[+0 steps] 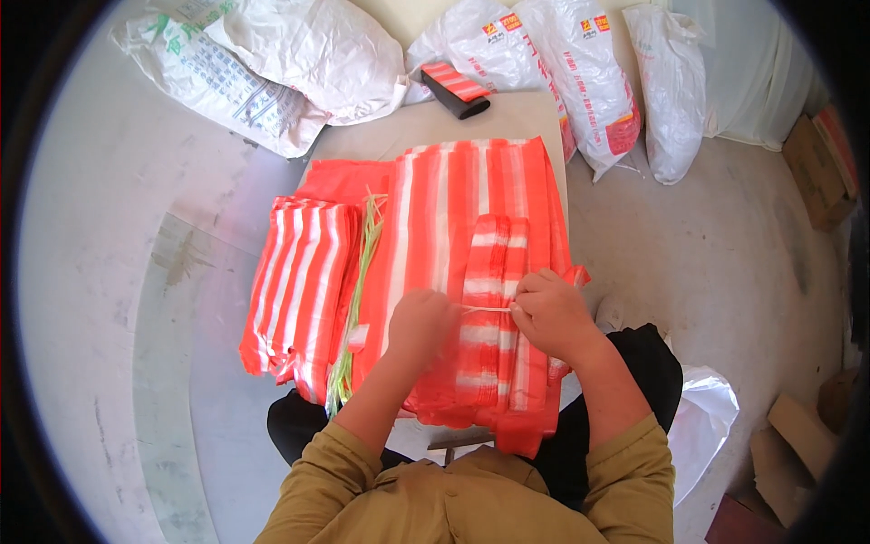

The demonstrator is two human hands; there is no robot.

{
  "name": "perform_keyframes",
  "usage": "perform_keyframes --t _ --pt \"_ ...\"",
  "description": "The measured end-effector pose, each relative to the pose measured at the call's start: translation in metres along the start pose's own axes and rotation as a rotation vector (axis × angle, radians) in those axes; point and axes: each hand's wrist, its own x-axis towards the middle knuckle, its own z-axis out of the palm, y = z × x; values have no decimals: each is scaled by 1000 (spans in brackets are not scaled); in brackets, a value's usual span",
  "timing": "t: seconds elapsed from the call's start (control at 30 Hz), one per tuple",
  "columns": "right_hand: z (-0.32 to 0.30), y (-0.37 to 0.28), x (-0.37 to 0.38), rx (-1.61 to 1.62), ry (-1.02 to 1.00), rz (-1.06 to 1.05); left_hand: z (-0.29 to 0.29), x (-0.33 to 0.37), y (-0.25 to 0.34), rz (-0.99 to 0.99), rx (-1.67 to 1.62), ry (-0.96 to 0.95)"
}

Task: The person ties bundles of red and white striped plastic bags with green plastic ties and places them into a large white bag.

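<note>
A folded bundle of red-and-white striped plastic bags lies on a larger flat stack of the same striped bags. Across the bundle's middle runs a thin pale string, stretched between my two hands. My right hand, at the bundle's right side, pinches one end of it. The other end runs into my left hand, closed and slightly blurred at the bundle's left side. A bunch of pale green strings lies lengthwise just left of the large stack. Beyond it sits another pile of folded striped bags.
Under the stacks is a beige tabletop. On its far edge rests a black object with a striped cover. Full white sacks and plastic-wrapped packs line the far side. Cardboard boxes stand at the right.
</note>
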Motion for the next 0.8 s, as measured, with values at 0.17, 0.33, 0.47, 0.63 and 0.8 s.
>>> perform_keyframes --t 0.17,0.33,0.47,0.63,0.8 --pt "7 -1 0 413 13 122 6 8 8 -164 148 -229" --pt "25 -6 9 717 -90 191 5 7 10 -105 101 -144" --pt "21 -10 16 593 -248 221 14 3 3 -178 41 -64" --pt "35 -10 11 444 -158 222 0 5 8 -223 -89 -41" --pt "27 -21 16 394 -240 322 -16 3 14 -238 -412 28"
